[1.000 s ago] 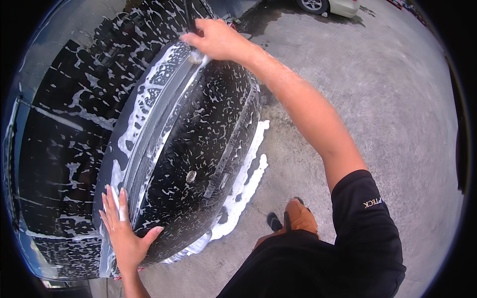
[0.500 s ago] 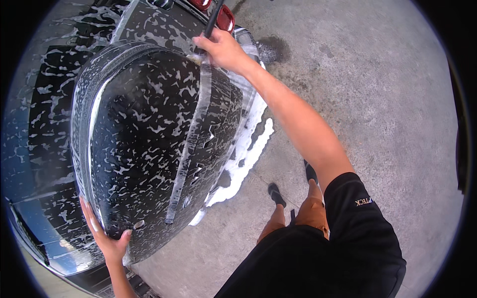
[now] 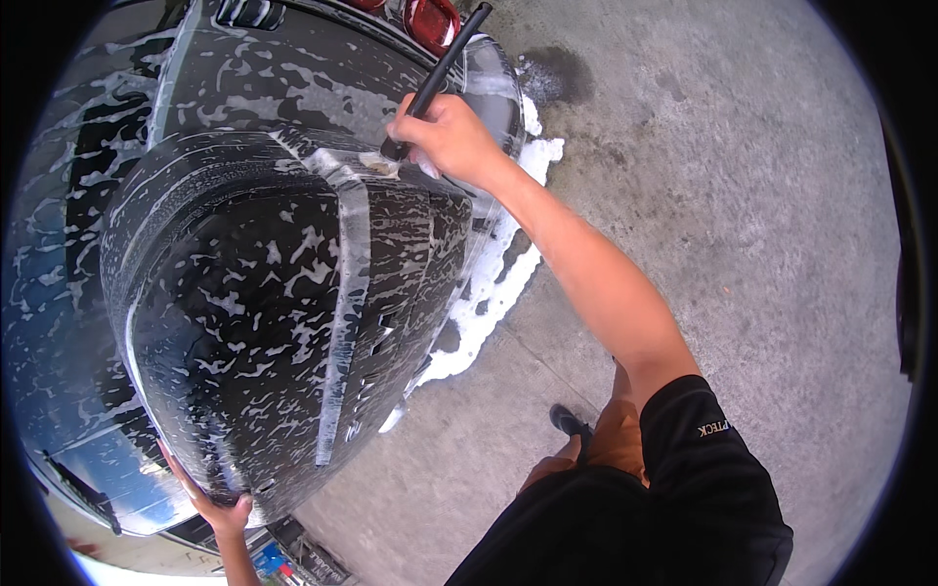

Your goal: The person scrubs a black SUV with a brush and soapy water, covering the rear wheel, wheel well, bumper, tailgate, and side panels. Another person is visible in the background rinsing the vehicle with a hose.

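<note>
A dark car panel [image 3: 244,332], streaked with white foam, stands out from the car body; whether it is a lid or a door I cannot tell for certain. My left hand [image 3: 227,513] grips its near edge, fingers along the outer side and thumb on the face. In my right hand [image 3: 445,137] is a brush [image 3: 451,61] with a long black handle, held low near its head. Pale bristles [image 3: 379,164] show below the fingers, at the panel's far edge by the car body. A whitish foam-covered strip [image 3: 342,293] runs down the panel.
Red tail lights [image 3: 430,24] sit at the far end of the car. White foam [image 3: 474,327] lies on the concrete floor [image 3: 723,215] beside the panel. My shoe [image 3: 567,420] shows below. Various small items [image 3: 298,562] are past the panel's near end.
My right hand and the brush have come down toward me, and the handle tilts more to the right. The panel appears shifted left in view, with my left hand still on its edge.
</note>
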`<state>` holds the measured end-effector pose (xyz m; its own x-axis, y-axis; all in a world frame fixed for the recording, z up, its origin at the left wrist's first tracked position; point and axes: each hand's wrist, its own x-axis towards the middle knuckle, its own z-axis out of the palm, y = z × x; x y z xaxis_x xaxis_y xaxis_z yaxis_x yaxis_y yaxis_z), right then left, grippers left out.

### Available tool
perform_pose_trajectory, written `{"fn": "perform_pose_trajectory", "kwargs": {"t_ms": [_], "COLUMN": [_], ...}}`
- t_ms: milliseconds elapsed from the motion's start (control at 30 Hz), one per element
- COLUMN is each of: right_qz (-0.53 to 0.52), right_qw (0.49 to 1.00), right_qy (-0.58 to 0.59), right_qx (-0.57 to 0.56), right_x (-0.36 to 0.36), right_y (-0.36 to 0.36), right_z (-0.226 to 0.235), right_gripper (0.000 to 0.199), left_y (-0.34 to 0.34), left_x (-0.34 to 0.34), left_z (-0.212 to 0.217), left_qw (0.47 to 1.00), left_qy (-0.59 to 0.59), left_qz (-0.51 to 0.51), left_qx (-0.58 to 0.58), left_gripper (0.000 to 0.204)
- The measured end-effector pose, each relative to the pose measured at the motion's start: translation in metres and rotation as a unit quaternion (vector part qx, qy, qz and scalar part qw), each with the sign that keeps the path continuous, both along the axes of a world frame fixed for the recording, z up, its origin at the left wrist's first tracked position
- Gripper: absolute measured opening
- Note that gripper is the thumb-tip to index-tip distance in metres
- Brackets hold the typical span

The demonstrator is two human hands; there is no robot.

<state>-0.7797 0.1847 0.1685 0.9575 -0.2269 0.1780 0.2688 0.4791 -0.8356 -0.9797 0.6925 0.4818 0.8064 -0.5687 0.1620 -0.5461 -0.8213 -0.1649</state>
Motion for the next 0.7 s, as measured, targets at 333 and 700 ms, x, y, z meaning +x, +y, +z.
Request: {"fn": "perform_pose_trajectory", "kwargs": {"t_ms": [333,700], "right_qz": [-0.057,-0.117], "right_qw": [0.987,0.893], "right_qy": [0.095,0.321], "right_qx": [0.112,0.293], "right_x": [-0.002,-0.097], "right_y": [0.037,0.127], "right_z": [-0.146,-0.243], "right_gripper": [0.009,0.02], "left_y": [0.103,0.134], "left_x": [-0.033,-0.044], "left_z": [0.016,0.023], "left_qw": [0.995,0.997], "left_qy": [-0.036,-0.024], "left_qz": [0.088,0.066], "left_qx": [0.035,0.022], "left_gripper": [0.134,0.127]}}
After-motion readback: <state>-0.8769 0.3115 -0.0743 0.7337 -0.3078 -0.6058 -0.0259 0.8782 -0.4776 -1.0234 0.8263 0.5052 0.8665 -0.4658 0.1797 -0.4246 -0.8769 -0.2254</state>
